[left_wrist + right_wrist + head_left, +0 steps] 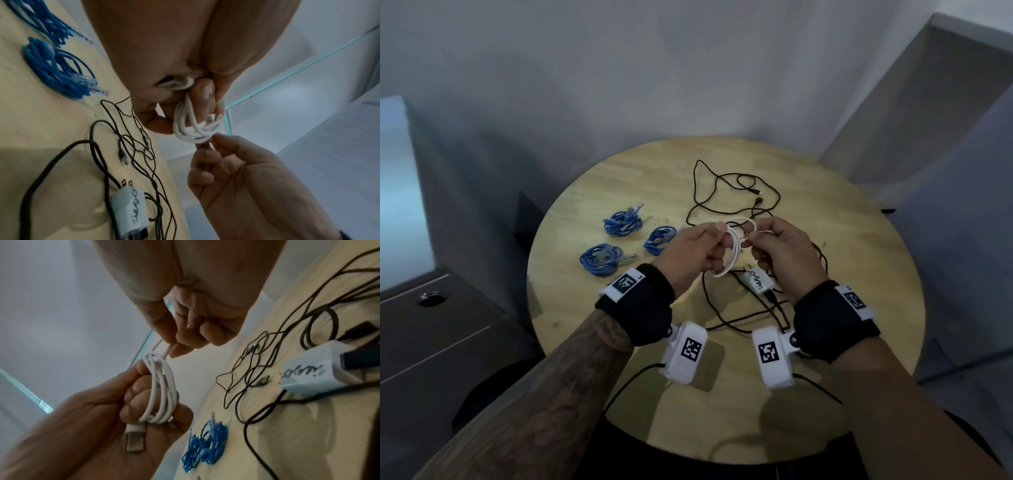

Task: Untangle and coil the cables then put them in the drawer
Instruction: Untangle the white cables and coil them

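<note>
My left hand (698, 251) grips a white cable (732, 253) wound into a coil, above the middle of the round wooden table (859, 267). The coil (162, 391) loops round the left fingers, and its USB plug (134, 440) lies against the palm. My right hand (780, 253) pinches the cable's free end (165, 352) between thumb and forefinger, just above the coil (195, 125). Three coiled blue cables (623, 222) (659, 240) (601, 258) lie on the table to the left. Tangled black cables (736, 192) spread behind and under my hands.
A white charger block (758, 282) with writing on it lies among the black cables below my right hand. A grey drawer cabinet (431, 329) with a round lock stands left of the table. Walls close in behind and to the right.
</note>
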The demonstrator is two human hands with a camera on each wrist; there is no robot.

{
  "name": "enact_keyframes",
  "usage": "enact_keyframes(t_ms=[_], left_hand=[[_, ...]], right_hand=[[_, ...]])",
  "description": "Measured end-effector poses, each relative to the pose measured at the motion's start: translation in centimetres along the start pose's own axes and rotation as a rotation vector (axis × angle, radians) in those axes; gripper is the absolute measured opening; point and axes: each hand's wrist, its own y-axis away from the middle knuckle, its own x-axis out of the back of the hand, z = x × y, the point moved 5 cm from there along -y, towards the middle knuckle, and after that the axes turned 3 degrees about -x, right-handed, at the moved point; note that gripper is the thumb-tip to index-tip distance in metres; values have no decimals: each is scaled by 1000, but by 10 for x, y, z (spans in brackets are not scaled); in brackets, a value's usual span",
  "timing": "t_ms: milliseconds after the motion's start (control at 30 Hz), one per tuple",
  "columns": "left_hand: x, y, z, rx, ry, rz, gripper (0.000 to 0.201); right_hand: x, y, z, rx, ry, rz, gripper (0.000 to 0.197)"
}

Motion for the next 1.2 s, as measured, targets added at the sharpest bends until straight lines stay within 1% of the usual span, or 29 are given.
enact_keyframes(t_ms=[100,200,300,400,500,567,600,633,667,733,800,833,933,967,1033,1100,1200], left_hand=[[-1,-1,2,23,124,-45,38],[-1,-1,-1,93,266,-92,38],[-1,-4,-5,108,296,-115,32],[0,-6,-5,62,289,-31,26],[1,-4,-3,-10,210,46,28],[2,-3,-3,-30,147,99,28],[2,-2,-4,-33,145,115,29],[0,-1,-5,-32,172,113,29],[-4,-1,-6,-31,223,93,28],[-13,0,-6,-18,339,28,27],[-21,2,-7,3,418,-24,32],[-22,2,-7,0,418,-35,33],[-18,3,-7,-66,274,-35,16],[-17,4,-7,-81,218,-35,15],[-15,5,-8,-98,111,-44,16],[-15,5,-8,-96,-8,-60,21],[-13,5,-4,-102,-118,-75,27]], right_hand=[[-4,-3,7,-73,-59,-39,22],[-14,-4,12,-102,-51,-87,28],[-21,-1,13,-113,-105,-113,30],[-22,3,8,-70,-137,-115,27],[-28,11,-3,8,-195,-196,21],[-32,15,-5,112,-91,-224,31],[-32,15,-4,158,-18,-192,31],[-33,16,-4,175,5,-141,27],[-31,15,-3,172,-7,-79,22],[-26,15,-2,147,-83,14,21],[-23,14,-2,147,-85,46,21],[-22,13,-1,144,-71,45,21],[-18,8,0,140,-47,35,22],[-15,6,-1,144,-24,42,22],[-10,6,-6,176,34,63,21],[-5,7,-11,245,103,74,18],[-4,10,-21,357,222,35,13]])
